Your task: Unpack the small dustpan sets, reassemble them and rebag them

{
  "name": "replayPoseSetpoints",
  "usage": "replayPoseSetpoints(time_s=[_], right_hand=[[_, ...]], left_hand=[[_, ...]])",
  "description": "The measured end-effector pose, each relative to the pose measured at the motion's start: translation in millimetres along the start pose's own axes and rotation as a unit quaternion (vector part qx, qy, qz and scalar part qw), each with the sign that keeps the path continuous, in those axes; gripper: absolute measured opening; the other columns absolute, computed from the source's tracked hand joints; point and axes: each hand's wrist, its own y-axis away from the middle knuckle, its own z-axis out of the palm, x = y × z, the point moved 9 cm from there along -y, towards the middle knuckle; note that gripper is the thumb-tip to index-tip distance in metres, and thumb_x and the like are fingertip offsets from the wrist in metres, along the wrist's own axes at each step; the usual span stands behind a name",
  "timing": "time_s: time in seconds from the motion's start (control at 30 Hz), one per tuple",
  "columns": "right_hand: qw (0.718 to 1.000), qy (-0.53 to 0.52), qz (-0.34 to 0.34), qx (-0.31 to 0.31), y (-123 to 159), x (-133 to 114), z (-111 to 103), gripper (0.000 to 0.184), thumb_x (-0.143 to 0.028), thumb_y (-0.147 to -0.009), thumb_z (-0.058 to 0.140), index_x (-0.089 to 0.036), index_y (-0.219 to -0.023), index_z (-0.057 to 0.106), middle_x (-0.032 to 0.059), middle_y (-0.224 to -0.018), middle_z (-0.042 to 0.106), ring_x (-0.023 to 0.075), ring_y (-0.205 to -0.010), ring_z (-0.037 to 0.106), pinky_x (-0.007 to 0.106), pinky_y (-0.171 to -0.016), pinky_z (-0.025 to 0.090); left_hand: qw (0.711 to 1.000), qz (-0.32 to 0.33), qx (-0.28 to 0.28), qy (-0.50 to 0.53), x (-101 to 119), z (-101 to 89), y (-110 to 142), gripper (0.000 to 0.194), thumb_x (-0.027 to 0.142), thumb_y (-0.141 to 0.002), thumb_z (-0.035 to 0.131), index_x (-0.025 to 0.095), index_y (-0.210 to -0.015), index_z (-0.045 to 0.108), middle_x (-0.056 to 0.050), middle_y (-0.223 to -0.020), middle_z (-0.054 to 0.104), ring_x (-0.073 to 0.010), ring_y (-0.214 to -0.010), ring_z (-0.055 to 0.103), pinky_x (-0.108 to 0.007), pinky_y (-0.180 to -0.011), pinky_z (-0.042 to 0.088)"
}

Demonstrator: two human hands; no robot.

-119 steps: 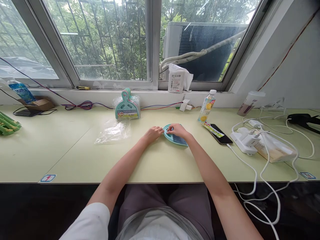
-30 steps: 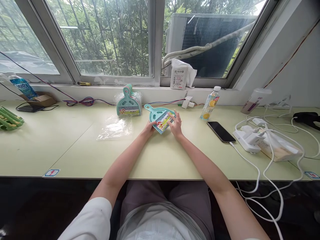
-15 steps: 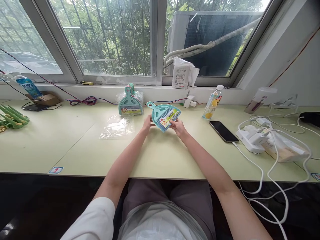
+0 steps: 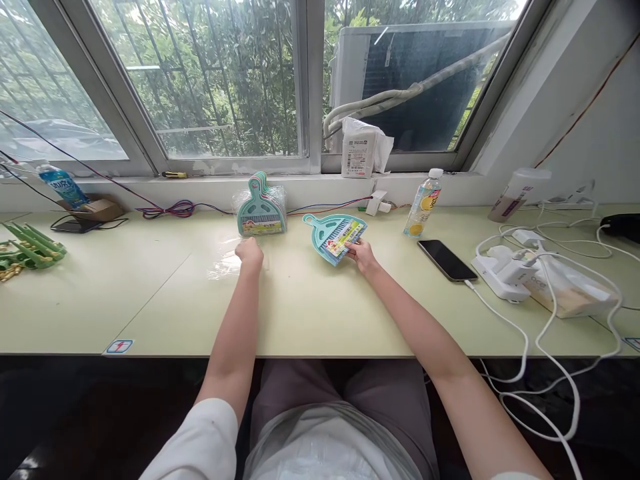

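My right hand (image 4: 361,255) grips the lower right edge of a small teal dustpan-and-brush set (image 4: 331,235), which is tilted with its handle to the upper left. A bright printed label lies across its bristles. My left hand (image 4: 249,252) is closed on a clear plastic bag (image 4: 224,261) lying flat on the table; its fingertips are hidden beneath the hand. Just behind it, a stack of similar dustpan sets (image 4: 261,208) in clear wrapping leans by the wall, the front one teal.
Right of the dustpan stand a drink bottle (image 4: 423,203) and a black phone (image 4: 447,260) on a cable. Farther right are a white power strip (image 4: 505,277), tangled cords and a tissue pack (image 4: 570,287). Green plastic pieces (image 4: 35,248) and a blue bottle (image 4: 64,185) are at left.
My left hand has let go of the dustpan set and moved left onto the clear plastic bag. My right hand still holds the set, now slightly to the right.
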Motion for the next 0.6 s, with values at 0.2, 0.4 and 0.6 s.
replayPoseSetpoints(time_s=[0.2,0.4,0.6], right_hand=[[1.000,-0.019,-0.001,-0.012,4,-8,0,0.018,-0.008,-0.074,0.066,-0.018,-0.088,0.061,0.0034,-0.088,0.074,0.0173,-0.076,0.071,0.033,-0.076,0.061],[0.994,0.010,0.034,-0.104,23,-14,-2,0.019,-0.010,-0.075,0.066,-0.016,-0.092,0.066,0.0064,-0.096,0.074,0.0185,-0.081,0.071,0.031,-0.074,0.061],[0.989,0.080,0.045,-0.115,27,-23,-10,0.020,-0.010,-0.071,0.070,-0.015,-0.090,0.069,0.0077,-0.095,0.074,0.0199,-0.079,0.071,0.033,-0.071,0.061]], left_hand=[[0.969,0.209,-0.007,0.132,84,31.5,44,0.031,0.001,-0.075,0.050,0.018,-0.096,0.065,-0.010,-0.097,0.067,-0.0244,-0.104,0.058,-0.034,-0.090,0.043],[0.924,0.261,-0.023,0.280,122,58.3,73,0.025,0.008,-0.076,0.055,0.017,-0.098,0.063,-0.008,-0.085,0.064,-0.0240,-0.092,0.059,-0.035,-0.086,0.043],[0.903,0.135,0.054,0.404,80,41.0,46,0.034,0.008,-0.074,0.059,0.014,-0.107,0.056,-0.003,-0.077,0.061,-0.0169,-0.075,0.059,-0.031,-0.080,0.045]])
